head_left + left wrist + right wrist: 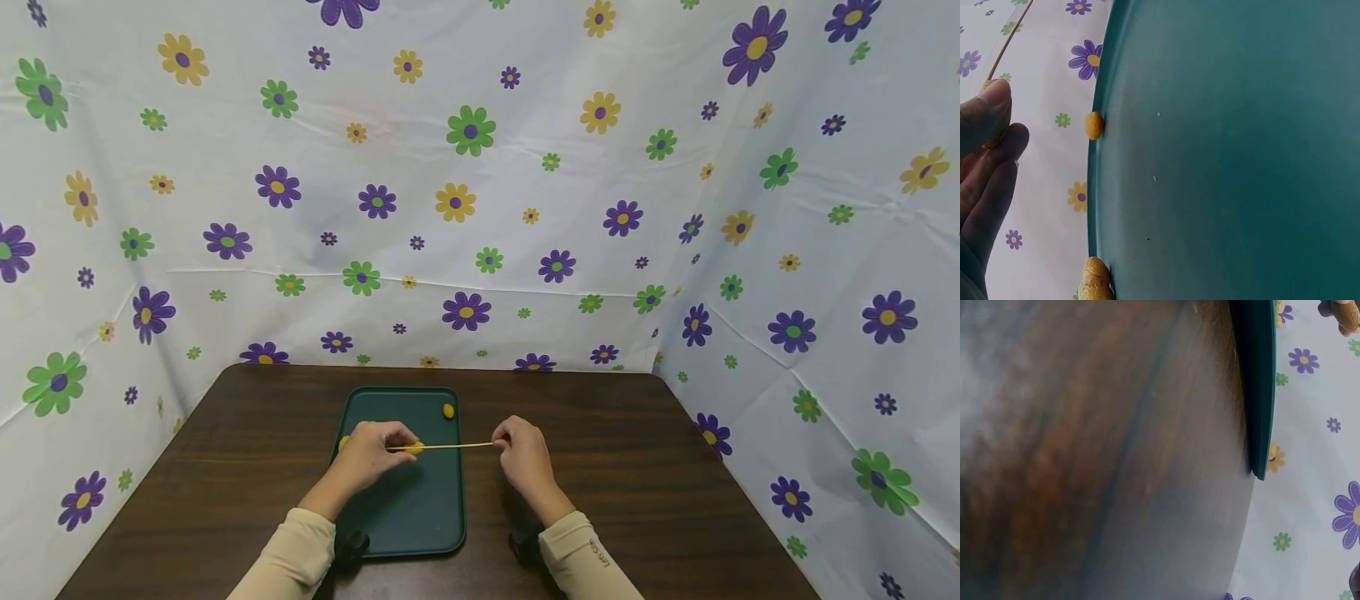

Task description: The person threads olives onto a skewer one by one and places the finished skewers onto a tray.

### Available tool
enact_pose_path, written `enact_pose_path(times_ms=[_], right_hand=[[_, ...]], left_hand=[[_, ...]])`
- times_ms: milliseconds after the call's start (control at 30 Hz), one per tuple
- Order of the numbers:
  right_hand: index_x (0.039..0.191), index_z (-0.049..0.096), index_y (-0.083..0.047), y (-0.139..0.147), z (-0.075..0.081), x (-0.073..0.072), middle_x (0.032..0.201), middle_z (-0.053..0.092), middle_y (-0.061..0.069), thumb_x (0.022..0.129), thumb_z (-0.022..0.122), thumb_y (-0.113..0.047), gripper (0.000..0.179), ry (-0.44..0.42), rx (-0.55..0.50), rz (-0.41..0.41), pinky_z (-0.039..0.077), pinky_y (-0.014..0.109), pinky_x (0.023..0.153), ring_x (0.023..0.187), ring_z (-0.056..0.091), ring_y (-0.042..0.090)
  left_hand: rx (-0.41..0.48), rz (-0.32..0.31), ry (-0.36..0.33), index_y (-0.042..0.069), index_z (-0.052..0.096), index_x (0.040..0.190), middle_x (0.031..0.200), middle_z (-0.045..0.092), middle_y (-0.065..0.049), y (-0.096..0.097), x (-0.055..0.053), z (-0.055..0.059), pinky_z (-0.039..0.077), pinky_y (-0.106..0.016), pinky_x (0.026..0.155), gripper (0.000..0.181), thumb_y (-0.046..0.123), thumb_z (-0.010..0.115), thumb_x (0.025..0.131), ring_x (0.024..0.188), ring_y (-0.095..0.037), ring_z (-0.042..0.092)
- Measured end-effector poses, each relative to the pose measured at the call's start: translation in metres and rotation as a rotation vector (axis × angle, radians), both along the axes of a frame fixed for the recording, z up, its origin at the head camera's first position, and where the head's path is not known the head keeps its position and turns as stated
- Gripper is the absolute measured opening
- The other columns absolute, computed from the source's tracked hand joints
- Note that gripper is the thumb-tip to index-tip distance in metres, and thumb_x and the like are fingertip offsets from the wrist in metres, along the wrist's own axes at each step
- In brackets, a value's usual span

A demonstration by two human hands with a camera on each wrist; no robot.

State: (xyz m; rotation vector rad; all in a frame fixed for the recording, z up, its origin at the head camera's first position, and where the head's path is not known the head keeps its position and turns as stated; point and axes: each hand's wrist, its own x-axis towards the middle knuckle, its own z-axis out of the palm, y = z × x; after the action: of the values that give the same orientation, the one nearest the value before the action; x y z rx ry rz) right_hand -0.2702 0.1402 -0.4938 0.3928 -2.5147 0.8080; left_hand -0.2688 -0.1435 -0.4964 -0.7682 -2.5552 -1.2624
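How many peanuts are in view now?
3: a held peanut in the left hand, a small peanut at the far right of the tray, a larger peanut at its left edge. Others may be hidden.

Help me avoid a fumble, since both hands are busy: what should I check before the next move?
1. Left hand grips the peanut: ok.
2. Right hand pinches the other end of the thin strand: ok.
3. Strand runs straight between the hands: ok.
4. Strand fastened to the peanut: cannot tell; it reaches the peanut, but fingers cover the join.
5. Small yellow piece inside the tray, near its far right corner: ok.
6. Piece by the tray's left edge fully inside the rim: cannot tell; the left hand partly hides it.
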Motion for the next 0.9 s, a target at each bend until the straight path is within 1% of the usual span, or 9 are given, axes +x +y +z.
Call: enact_pose_path(times_ms=[167,567,800,900], right_hand=[[0.069,0.064,-0.016,-0.0011,-0.0016,0.0000,0.075,0.060,-0.007,0.076,0.079,0.010,0.031,0.015,-0.005,-0.004,0.050,0.032,0.068,0.070,0.056,0.012],[0.069,0.064,-0.016,-0.0051,0.0000,0.0018,0.074,0.060,-0.008,0.076,0.080,0.010,0.031,0.021,-0.009,0.004,0.050,0.032,0.066,0.068,0.056,0.011],[0.068,0.064,-0.016,-0.0077,-0.0009,0.0019,0.074,0.060,-0.009,0.076,0.080,0.010,0.031,0.027,-0.006,0.004,0.049,0.032,0.067,0.068,0.056,0.012],[0.068,0.064,-0.016,-0.0081,-0.0006,0.0020,0.074,0.060,-0.009,0.075,0.079,0.010,0.032,0.026,-0.006,0.003,0.048,0.032,0.067,0.068,0.055,0.012]], left_hand=[[-0.002,-0.005,0.014,0.014,0.077,0.094,0.091,0.076,0.003,0.0009,-0.0003,-0.0005,0.058,-0.022,0.073,0.019,0.008,0.085,0.079,0.082,-0.007,0.071],[0.006,-0.003,0.028,0.014,0.077,0.093,0.089,0.076,0.003,0.0019,0.0010,-0.0001,0.059,-0.024,0.071,0.020,0.004,0.086,0.078,0.080,-0.007,0.071],[-0.005,-0.002,0.011,0.014,0.076,0.093,0.091,0.076,0.003,0.0015,0.0008,-0.0004,0.058,-0.021,0.072,0.018,0.007,0.085,0.079,0.081,-0.008,0.072],[-0.009,0.001,0.017,0.013,0.076,0.093,0.091,0.076,0.003,0.0021,0.0011,-0.0002,0.058,-0.022,0.073,0.019,0.006,0.086,0.079,0.081,-0.008,0.071]])
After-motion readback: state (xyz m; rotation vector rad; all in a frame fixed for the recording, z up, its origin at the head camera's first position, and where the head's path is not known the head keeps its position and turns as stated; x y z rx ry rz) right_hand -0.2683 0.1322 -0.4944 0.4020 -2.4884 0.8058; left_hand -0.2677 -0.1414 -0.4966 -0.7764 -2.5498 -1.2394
